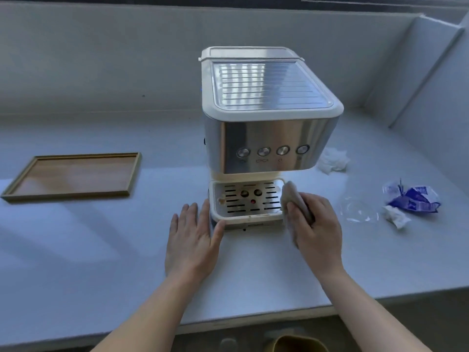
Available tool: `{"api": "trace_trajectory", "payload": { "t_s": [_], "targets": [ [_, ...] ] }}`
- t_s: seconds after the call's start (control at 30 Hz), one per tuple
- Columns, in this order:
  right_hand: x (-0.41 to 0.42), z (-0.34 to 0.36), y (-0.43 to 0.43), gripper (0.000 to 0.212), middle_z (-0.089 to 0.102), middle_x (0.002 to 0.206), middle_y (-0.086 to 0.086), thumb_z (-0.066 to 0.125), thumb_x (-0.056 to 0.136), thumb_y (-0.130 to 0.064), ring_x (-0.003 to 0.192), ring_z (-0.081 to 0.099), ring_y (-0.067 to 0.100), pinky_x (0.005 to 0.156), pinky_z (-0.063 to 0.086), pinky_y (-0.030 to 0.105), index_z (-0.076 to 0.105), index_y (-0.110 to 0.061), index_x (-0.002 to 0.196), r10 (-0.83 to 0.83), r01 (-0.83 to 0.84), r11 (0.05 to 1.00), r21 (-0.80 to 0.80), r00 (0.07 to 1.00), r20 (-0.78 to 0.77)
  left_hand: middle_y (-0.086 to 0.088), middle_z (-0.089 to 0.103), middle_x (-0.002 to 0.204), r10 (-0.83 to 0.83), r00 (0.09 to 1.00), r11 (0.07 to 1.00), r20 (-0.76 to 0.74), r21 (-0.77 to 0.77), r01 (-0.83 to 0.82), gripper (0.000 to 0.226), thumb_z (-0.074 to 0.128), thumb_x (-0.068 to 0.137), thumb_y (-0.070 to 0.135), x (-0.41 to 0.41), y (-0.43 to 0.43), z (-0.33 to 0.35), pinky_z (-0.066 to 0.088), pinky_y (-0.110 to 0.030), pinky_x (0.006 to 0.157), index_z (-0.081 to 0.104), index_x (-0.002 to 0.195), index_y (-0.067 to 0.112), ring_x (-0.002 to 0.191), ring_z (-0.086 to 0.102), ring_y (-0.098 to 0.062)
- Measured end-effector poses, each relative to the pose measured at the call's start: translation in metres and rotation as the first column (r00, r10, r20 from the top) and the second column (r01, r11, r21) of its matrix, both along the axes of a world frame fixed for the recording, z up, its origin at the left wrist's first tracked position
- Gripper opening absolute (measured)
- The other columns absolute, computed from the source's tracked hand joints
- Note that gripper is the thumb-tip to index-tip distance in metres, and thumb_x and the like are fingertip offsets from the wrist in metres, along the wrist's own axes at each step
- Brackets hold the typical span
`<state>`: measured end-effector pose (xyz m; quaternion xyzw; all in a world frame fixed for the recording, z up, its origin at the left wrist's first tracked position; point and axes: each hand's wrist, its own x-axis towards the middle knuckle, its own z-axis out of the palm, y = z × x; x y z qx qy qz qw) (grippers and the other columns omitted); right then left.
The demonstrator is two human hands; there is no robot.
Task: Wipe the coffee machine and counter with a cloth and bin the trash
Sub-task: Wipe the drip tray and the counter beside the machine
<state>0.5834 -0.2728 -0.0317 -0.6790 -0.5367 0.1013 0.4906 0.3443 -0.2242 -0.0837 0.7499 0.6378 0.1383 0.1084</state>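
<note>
A steel and cream coffee machine (266, 118) stands in the middle of the white counter (101, 250). Its drip tray (247, 201) faces me, with brown stains on the slotted grate. My right hand (316, 224) grips a grey cloth (291, 196) and presses it against the right front corner of the drip tray. My left hand (193, 237) lies flat with fingers spread, its thumb side touching the tray's left front corner. Trash lies to the right: a crumpled blue and white wrapper (412, 198), a white paper wad (396, 218), clear plastic film (359, 209) and a crumpled tissue (332, 161).
A shallow wooden tray (22, 193) sits on the counter at the left. A white wall panel (431, 80) slants along the right side. Below the counter's front edge, the rim of a yellow-brown bin (297, 342) shows on the floor.
</note>
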Motion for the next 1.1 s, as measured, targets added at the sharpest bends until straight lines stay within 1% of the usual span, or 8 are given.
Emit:
{"api": "trace_trajectory", "payload": {
  "t_s": [0.13, 0.27, 0.47, 0.63, 0.8, 0.83, 0.97, 1.1],
  "targets": [
    [-0.002, -0.013, 0.017, 0.025, 0.061, 0.120, -0.001, 0.061, 0.094, -0.031, 0.111, 0.054, 0.027, 0.091, 0.047, 0.040, 0.069, -0.018, 0.114, 0.036, -0.025, 0.990, -0.140, 0.996, 0.079, 0.000, 0.014, 0.165, 0.004, 1.000, 1.000, -0.011, -0.005, -0.004, 0.074, -0.004, 0.092, 0.069, 0.000, 0.000, 0.001, -0.001, -0.038, 0.124, 0.002, 0.156, 0.033, 0.152, 0.000, -0.015],
    [-0.003, -0.022, 0.013, 0.035, 0.061, 0.128, 0.003, 0.064, 0.092, -0.030, 0.113, 0.050, 0.031, 0.093, 0.044, 0.033, 0.065, -0.014, 0.124, 0.101, -0.057, 0.991, -0.123, 0.915, 0.390, 0.000, 0.018, 0.163, 0.011, 1.000, 1.000, -0.006, 0.012, -0.011, 0.075, -0.004, 0.092, 0.070, 0.001, 0.000, 0.001, 0.000, -0.038, 0.124, 0.005, 0.156, 0.032, 0.151, 0.004, -0.017],
    [-0.005, 0.005, 0.045, 0.030, 0.066, 0.118, 0.011, 0.057, 0.096, -0.027, 0.114, 0.054, 0.035, 0.096, 0.046, 0.039, 0.070, -0.004, 0.111, 0.133, -0.029, 0.965, -0.262, 0.910, 0.392, 0.000, 0.017, 0.163, 0.007, 1.000, 1.000, -0.016, 0.003, -0.007, 0.074, -0.003, 0.093, 0.069, 0.001, -0.002, 0.004, 0.000, -0.039, 0.124, 0.005, 0.156, 0.031, 0.151, 0.004, -0.017],
    [-0.015, -0.001, 0.031, 0.026, 0.068, 0.107, 0.009, 0.053, 0.097, -0.025, 0.101, 0.058, 0.032, 0.085, 0.047, 0.041, 0.068, -0.006, 0.109, 0.295, -0.215, 0.955, -0.205, 0.769, 0.567, 0.000, 0.017, 0.163, 0.018, 0.999, 1.000, -0.045, -0.001, -0.018, 0.076, -0.006, 0.091, 0.069, 0.002, 0.000, 0.004, -0.001, -0.039, 0.124, 0.005, 0.156, 0.031, 0.151, 0.003, -0.018],
    [-0.008, 0.012, 0.075, 0.016, 0.056, 0.075, -0.004, 0.049, 0.088, -0.013, 0.073, 0.049, 0.022, 0.059, 0.039, 0.020, 0.059, -0.012, 0.074, 0.138, -0.067, 0.951, -0.301, 0.965, 0.222, 0.000, 0.015, 0.164, 0.016, 1.000, 1.000, -0.022, -0.011, -0.017, 0.077, -0.006, 0.090, 0.071, 0.002, -0.002, 0.006, -0.002, -0.038, 0.124, 0.004, 0.156, 0.032, 0.152, 0.002, -0.016],
    [-0.011, 0.014, 0.083, 0.015, 0.057, 0.079, -0.006, 0.050, 0.088, -0.017, 0.077, 0.050, 0.023, 0.062, 0.040, 0.019, 0.059, -0.014, 0.076, 0.106, -0.034, 0.941, -0.337, 0.975, 0.196, 0.000, 0.014, 0.165, 0.013, 1.000, 1.000, -0.026, -0.016, -0.013, 0.076, -0.006, 0.091, 0.070, 0.003, -0.002, 0.007, -0.002, -0.038, 0.124, 0.003, 0.156, 0.032, 0.152, 0.001, -0.016],
    [-0.030, 0.005, 0.063, 0.035, 0.057, 0.106, 0.005, 0.041, 0.100, -0.042, 0.101, 0.051, 0.031, 0.084, 0.045, 0.037, 0.062, -0.025, 0.122, 0.236, -0.040, 0.946, -0.322, 0.766, 0.598, 0.000, 0.014, 0.164, 0.015, 0.999, 1.000, -0.039, -0.021, -0.016, 0.073, -0.002, 0.093, 0.068, 0.003, -0.001, 0.008, -0.001, -0.039, 0.124, 0.003, 0.156, 0.031, 0.152, 0.001, -0.017],
    [-0.008, -0.006, 0.036, 0.044, 0.061, 0.128, 0.015, 0.051, 0.099, -0.029, 0.121, 0.054, 0.037, 0.103, 0.042, 0.047, 0.056, -0.001, 0.132, 0.315, -0.222, 0.949, -0.225, 0.731, 0.605, -0.001, 0.016, 0.164, 0.011, 0.999, 1.000, -0.032, -0.016, -0.011, 0.072, 0.001, 0.094, 0.067, 0.002, -0.002, 0.008, 0.000, -0.039, 0.124, 0.005, 0.156, 0.031, 0.152, 0.003, -0.018]
  ]
}}
